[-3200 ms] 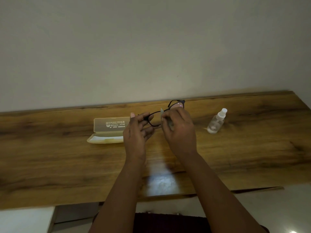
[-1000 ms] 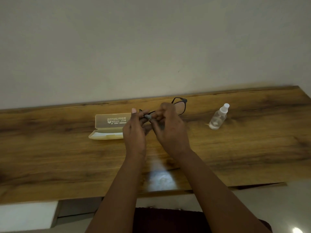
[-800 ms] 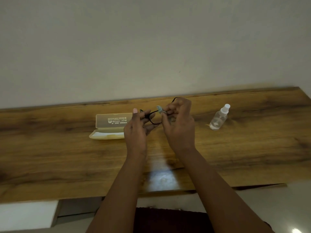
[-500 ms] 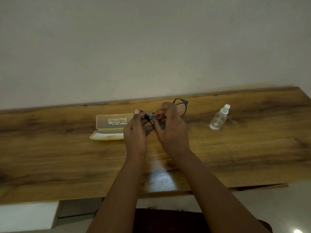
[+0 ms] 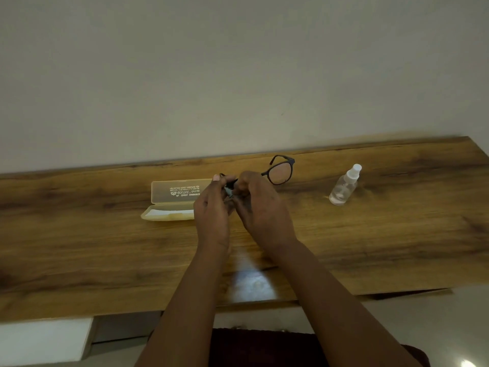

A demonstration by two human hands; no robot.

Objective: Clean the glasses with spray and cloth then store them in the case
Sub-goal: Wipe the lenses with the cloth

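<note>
Wiping demands support: left hand (image 5: pixel 211 207) grips dark round-rimmed glasses (image 5: pixel 280 172) at centre frame — right hand (image 5: pixel 262 205) pinches small grey cloth (image 5: pixel 229 191) on the lens.

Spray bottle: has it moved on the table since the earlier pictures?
No. The spray bottle stands at the same spot on the table, right of the case.

On the table (image 5: pixel 79 247), the open case (image 5: pixel 172 202) lies left of the held glasses (image 5: pixel 280 172), the spray bottle (image 5: pixel 344 186) right.
</note>
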